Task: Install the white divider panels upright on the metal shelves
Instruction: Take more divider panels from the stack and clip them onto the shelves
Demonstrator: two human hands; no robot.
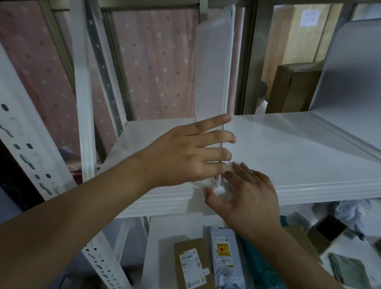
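A white divider panel (pixel 213 63) stands upright on the white metal shelf (pixel 295 154), seen almost edge-on, its near edge running down to the shelf's front lip. My left hand (pixel 184 153) lies flat against the panel's left face with straight fingers. My right hand (pixel 246 193) is at the panel's white foot clip (pixel 219 190) on the front lip, thumb under it and fingers over it. A second white divider (pixel 361 65) stands upright at the right end of the shelf.
White perforated shelf uprights (pixel 86 94) rise on the left. The lower shelf holds a brown labelled box (pixel 192 268), a grey mail bag (pixel 225 263), a teal bag and open cartons (pixel 328 231). Behind are a pink dotted curtain and cardboard boxes (pixel 294 90).
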